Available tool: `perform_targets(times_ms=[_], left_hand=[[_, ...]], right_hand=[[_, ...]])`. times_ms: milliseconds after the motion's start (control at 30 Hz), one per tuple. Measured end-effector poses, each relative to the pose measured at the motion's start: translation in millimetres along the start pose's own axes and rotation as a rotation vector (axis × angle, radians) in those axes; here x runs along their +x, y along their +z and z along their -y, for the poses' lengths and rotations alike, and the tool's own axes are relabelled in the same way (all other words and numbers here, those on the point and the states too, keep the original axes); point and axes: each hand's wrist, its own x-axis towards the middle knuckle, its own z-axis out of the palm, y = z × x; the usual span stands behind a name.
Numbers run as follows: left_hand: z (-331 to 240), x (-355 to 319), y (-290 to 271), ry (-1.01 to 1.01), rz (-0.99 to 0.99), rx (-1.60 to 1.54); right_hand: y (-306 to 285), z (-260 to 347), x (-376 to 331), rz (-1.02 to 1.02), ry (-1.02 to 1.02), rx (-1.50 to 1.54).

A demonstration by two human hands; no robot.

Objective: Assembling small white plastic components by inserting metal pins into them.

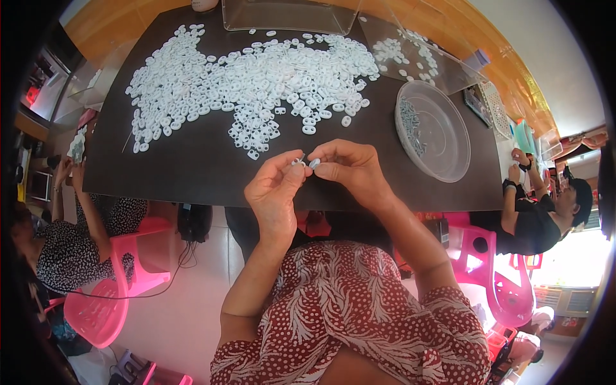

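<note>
Just past the table's near edge, my left hand (274, 192) pinches a small white plastic piece with holes (297, 163) between thumb and fingertips. Close against it, my right hand (350, 168) holds a small white oval plastic piece (314, 164) in a pinch. The fingertips of both hands nearly meet. Beyond them spreads a wide heap of white two-holed oval plastic pieces (282, 72). Nearest to my hands, the heap's front part (251, 128) shows squarer two-holed pieces. To the right is a round clear plastic tub (452, 144) with small, thin grey metal parts (409, 125) along its left side.
A clear rectangular bin (289, 29) stands at the dark table's (186, 170) far edge. Another clear container (443, 45) at the back right has scattered white pieces. People sit on the left (70, 256) and right (545, 212). Pink chairs (96, 314) flank me.
</note>
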Motion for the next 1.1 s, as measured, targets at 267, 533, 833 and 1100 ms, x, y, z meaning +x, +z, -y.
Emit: perform_targets(times_ms=[267,533,833,1100], left_hand=[[-3.2,-4.9,-3.1,-0.026,0.022,0.042],[-3.0,-12.2,0.2,-0.010,0.044,0.113],[0.7,-12.3,-1.4,-0.012,0.072,0.098],[1.8,-12.5,-1.9,0.006,0.053,0.142]], right_hand=[[-1.2,9.5,0.7,-0.052,0.083,-0.034],[-1.9,7.9,4.1,-0.137,0.079,0.001],[5.6,8.5,4.7,-0.149,0.052,-0.007],[8.3,7.5,3.8,-0.148,0.019,-0.063]])
